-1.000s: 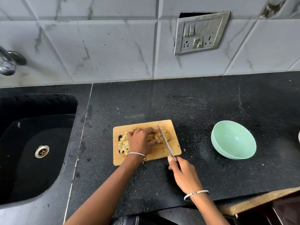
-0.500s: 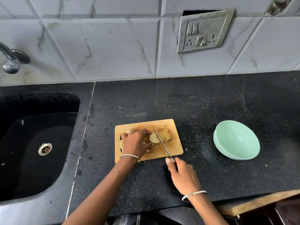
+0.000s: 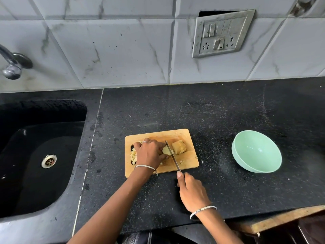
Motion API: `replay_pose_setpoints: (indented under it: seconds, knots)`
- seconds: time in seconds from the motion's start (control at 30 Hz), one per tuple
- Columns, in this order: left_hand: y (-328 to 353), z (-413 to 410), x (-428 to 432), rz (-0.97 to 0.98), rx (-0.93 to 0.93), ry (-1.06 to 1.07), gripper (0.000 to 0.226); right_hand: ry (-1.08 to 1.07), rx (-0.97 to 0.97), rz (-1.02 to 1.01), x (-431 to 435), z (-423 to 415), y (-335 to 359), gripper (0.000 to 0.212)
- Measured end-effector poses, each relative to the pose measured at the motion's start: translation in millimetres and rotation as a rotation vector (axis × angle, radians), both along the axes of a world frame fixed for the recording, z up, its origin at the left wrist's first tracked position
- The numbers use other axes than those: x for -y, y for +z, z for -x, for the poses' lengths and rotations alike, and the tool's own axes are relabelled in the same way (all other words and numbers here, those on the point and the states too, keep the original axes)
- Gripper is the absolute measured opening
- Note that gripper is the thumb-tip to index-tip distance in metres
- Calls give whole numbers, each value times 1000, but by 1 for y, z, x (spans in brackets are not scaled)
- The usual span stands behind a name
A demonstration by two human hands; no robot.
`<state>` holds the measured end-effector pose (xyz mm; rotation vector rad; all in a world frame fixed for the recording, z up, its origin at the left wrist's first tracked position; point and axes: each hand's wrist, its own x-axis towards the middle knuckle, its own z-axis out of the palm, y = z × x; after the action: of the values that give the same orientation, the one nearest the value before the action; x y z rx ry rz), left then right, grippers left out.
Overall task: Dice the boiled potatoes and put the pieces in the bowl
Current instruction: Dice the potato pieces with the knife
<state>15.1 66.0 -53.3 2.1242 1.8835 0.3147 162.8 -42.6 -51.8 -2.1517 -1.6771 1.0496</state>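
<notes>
A small wooden cutting board lies on the black counter. My left hand presses down on a pale potato piece in the board's middle. A knife held in my right hand stands in the cut just right of that piece. Another potato chunk lies right of the blade. Several diced pieces are piled at the board's left edge, partly hidden by my left hand. The mint green bowl sits tilted to the right of the board, with nothing visible inside.
A black sink with a metal drain lies to the left, with a tap above it. A switch plate hangs on the tiled wall. A wooden edge shows at the counter's front right.
My left hand slid left off the right chunk and now holds the middle piece. The knife stays beside my fingers, in the cut between the two pieces.
</notes>
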Motion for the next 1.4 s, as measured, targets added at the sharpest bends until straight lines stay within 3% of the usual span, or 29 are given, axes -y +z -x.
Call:
replay_pose_setpoints:
  seconds: [0.2,0.77,1.0,1.4]
  knots:
    - [3,-2,-4,35,59,17,31,-6,120,41,-11,13,7,44]
    - [3,-1,-3,70,142,92,43,-9,144,78,21,-17,10,49]
    - [1,1,1,39,140,97,35,37,99,1,3,-8,7,51]
    - [2,2,-4,49,131,127,24,16,125,38,-3,11,9,50]
